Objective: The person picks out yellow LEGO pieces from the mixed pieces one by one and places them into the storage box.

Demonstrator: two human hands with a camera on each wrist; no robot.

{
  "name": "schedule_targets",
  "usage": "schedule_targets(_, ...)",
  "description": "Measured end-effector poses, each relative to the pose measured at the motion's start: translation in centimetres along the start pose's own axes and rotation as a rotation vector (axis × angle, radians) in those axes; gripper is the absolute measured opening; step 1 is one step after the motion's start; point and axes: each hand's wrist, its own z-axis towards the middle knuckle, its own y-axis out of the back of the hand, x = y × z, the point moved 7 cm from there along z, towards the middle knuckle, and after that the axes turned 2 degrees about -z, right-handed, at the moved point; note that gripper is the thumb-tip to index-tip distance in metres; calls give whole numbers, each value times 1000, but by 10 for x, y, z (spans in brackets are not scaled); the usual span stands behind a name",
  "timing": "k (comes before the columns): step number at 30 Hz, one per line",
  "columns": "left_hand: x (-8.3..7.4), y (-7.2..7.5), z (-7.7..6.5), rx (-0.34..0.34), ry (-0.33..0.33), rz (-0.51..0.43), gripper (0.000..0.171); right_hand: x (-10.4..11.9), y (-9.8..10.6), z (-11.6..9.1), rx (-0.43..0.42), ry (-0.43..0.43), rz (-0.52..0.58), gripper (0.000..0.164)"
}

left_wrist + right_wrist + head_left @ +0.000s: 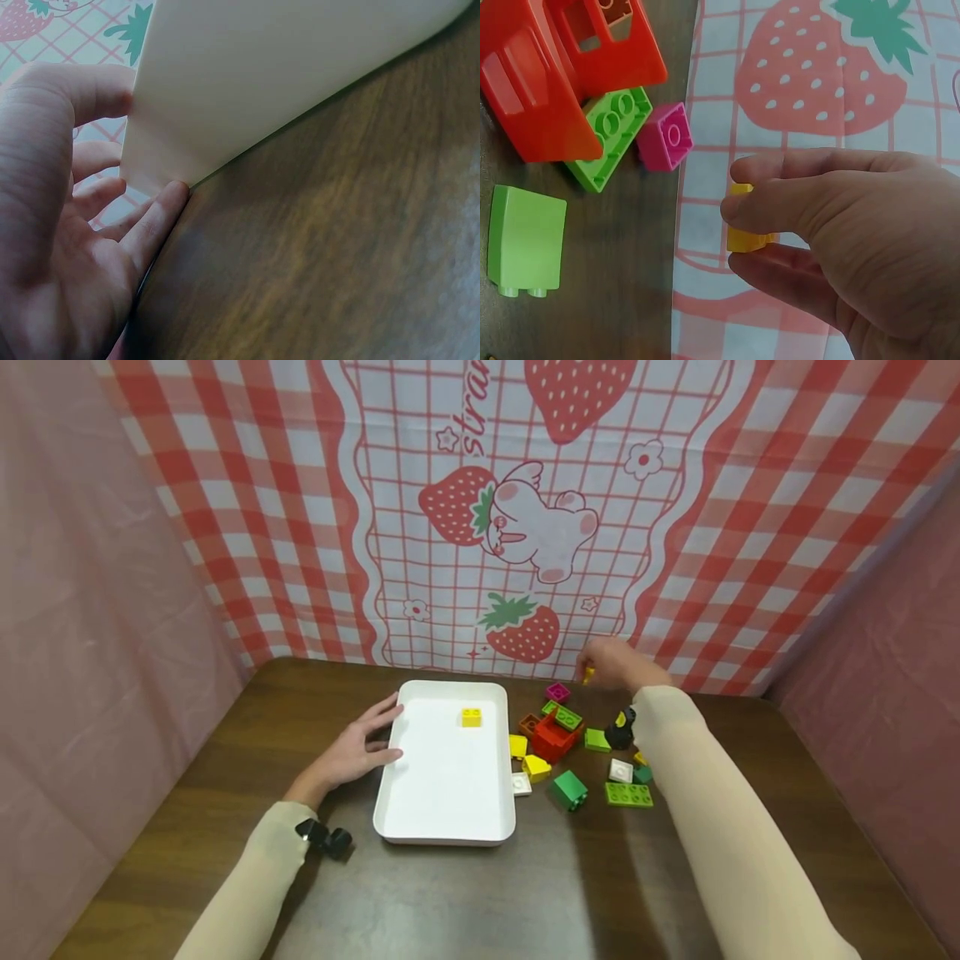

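Up at the far edge of the table [465, 902], the right hand [611, 662] has a small yellow block [742, 241] pinched between thumb and fingers, a narrow, snug grip, held in front of the strawberry-print cloth [540, 527]. Over on the other side, the left hand [356, 752] lies along the white tray [442, 814], thumb and fingers spread wide, their tips touching its rim and side wall. In the tray sits one yellow brick [471, 717], towards the far end.

And look at the crowd between that pinched block and the tray! A magenta brick [557, 693] is nearest the hand; just beyond it a lime-green plate [567, 717] lies across a bulky red piece [551, 742], with a brown piece [529, 724] tucked alongside. Hard by the tray's right wall come a yellow piece [518, 747], a slanted yellow piece [536, 767] and a white piece [521, 784], the green block [570, 790] a little nearer us.

Further right, a light-green block [597, 740], a white square [621, 771], a dark-green piece [642, 775] and a long lime brick [629, 795] cluster beside the right sleeve [720, 802]. That sleeve and the black wrist camera [620, 729] block part of my view there; one yellow bit is half hidden, its shape impossible to tell.
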Motion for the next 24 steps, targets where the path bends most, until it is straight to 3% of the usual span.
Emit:
schedule_targets(5, -2, 0, 1, -2, 0, 8, 80, 11, -2, 4, 5, 57, -48, 5)
schedule_targets(14, -19, -3, -4, 3, 3, -6, 77, 31, -1, 6, 18, 82, -17, 9)
schedule_targets(24, -5, -1, -1, 0, -20, -12, 79, 54, -4, 8, 40, 126, 16, 8)
